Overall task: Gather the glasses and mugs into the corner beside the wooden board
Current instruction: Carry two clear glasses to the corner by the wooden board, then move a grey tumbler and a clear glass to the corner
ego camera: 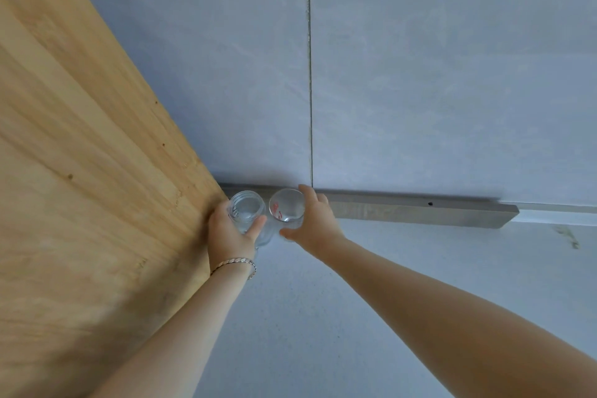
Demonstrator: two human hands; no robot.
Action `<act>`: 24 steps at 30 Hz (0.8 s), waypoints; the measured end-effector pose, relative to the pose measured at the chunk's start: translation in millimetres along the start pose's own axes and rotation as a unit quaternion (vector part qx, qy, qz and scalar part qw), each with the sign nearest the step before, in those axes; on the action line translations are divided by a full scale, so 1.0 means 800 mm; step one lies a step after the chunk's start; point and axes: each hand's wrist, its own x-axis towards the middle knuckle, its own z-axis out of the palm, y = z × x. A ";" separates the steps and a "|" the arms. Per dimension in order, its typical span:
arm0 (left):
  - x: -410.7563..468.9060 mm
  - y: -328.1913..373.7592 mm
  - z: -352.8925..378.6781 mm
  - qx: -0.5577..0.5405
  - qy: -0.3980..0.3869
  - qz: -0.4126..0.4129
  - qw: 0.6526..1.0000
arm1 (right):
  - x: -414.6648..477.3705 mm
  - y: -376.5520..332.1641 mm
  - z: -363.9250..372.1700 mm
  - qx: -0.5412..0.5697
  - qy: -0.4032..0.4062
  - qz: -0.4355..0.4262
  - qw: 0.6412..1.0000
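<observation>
Two clear glasses stand side by side in the corner where the wooden board (84,171) meets the tiled wall. My left hand (227,234) wraps around the left glass (247,208), which has a ridged rim and sits right against the board's edge. My right hand (311,221) grips the right glass (287,207), which carries red print on its side. The two glasses are touching or nearly so. Their bases are partly hidden by my fingers.
A grey metal strip (420,212) runs along the foot of the tiled wall (420,90) to the right of the glasses. The pale countertop (323,317) stretches toward me under both forearms. A thin bracelet (235,263) circles my left wrist.
</observation>
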 end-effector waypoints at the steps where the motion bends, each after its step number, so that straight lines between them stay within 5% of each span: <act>1: -0.001 0.001 -0.001 0.004 -0.001 0.000 1.000 | -0.002 0.001 -0.001 0.016 -0.010 0.011 1.000; 5: -0.018 0.016 -0.004 0.080 -0.015 0.002 0.997 | -0.028 0.020 -0.020 0.013 -0.051 0.036 0.998; 9: -0.065 0.034 -0.014 0.239 -0.026 0.110 0.964 | -0.086 0.062 -0.067 -0.047 -0.108 0.070 0.991; 12: -0.110 0.050 -0.011 0.265 -0.152 0.164 0.938 | -0.143 0.102 -0.110 -0.144 -0.160 0.083 0.973; 16: -0.186 0.094 0.017 0.271 -0.358 0.065 0.891 | -0.223 0.175 -0.169 -0.267 -0.170 0.118 0.941; 24: -0.372 0.189 0.150 0.321 -0.492 0.176 0.790 | -0.403 0.347 -0.327 -0.268 -0.100 0.231 0.930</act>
